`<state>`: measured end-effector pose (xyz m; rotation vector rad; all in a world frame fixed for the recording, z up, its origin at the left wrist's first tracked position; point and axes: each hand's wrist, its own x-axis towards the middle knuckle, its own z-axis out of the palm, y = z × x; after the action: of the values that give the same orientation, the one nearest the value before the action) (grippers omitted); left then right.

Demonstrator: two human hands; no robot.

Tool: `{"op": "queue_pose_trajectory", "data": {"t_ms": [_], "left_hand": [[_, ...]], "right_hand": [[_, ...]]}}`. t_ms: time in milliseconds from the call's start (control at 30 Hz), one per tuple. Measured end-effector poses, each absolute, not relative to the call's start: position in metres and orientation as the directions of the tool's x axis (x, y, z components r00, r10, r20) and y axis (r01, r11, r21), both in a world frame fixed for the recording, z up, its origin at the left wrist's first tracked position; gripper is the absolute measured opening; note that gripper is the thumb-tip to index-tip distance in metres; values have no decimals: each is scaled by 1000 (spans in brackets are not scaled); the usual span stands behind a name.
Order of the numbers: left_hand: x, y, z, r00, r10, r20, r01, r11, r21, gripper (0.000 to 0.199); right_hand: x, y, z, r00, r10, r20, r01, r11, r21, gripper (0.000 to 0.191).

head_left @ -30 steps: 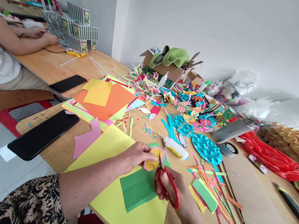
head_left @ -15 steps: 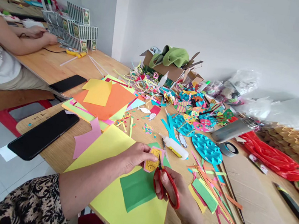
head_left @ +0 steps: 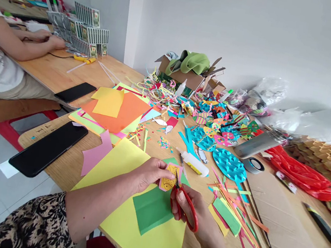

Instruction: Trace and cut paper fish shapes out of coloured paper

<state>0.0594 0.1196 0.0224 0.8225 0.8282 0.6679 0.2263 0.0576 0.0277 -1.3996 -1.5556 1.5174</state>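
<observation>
Between the thumb and fingers of my left hand [head_left: 153, 173] is a small piece of paper [head_left: 168, 180], yellow with a pink edge and a fish drawn on it. My right hand [head_left: 191, 204] grips red-handled scissors [head_left: 191, 214], whose blades lie at the right side of the fish paper. Below both hands are a green paper sheet [head_left: 150, 212] and a large yellow sheet [head_left: 126, 168] on the table. Just beyond the scissors lies a white glue bottle [head_left: 194, 164]. Part of the scissor handles is hidden by my right fingers.
Two black phones [head_left: 48, 149] lie at left, near stacked coloured paper [head_left: 117, 109]. Blue paper discs [head_left: 229, 165], paper strips [head_left: 233, 211], a metal flask [head_left: 259, 143] and a cutter knife [head_left: 324, 227] are at right. A co-worker's arms [head_left: 23, 41] rest on the far-left table.
My hands stay almost in place with the paper and scissors. The red handles have shifted very slightly. The co-worker's hand has moved a little to the right.
</observation>
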Motion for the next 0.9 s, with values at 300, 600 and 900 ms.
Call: {"op": "queue_pose_trajectory", "data": {"t_ms": [300, 600, 900], "left_hand": [[59, 121, 22, 510, 773, -377, -189, 529, 828, 35], [59, 121, 22, 527, 766, -368, -202, 534, 821, 38], [60, 121, 20, 530, 752, -391, -228, 571, 788, 38]], "right_hand": [[226, 59, 30, -298, 912, -283, 291, -196, -936, 54], [225, 57, 33, -292, 911, -291, 279, -210, -937, 54], [222, 58, 37, -320, 905, -281, 292, -188, -938, 55]]}}
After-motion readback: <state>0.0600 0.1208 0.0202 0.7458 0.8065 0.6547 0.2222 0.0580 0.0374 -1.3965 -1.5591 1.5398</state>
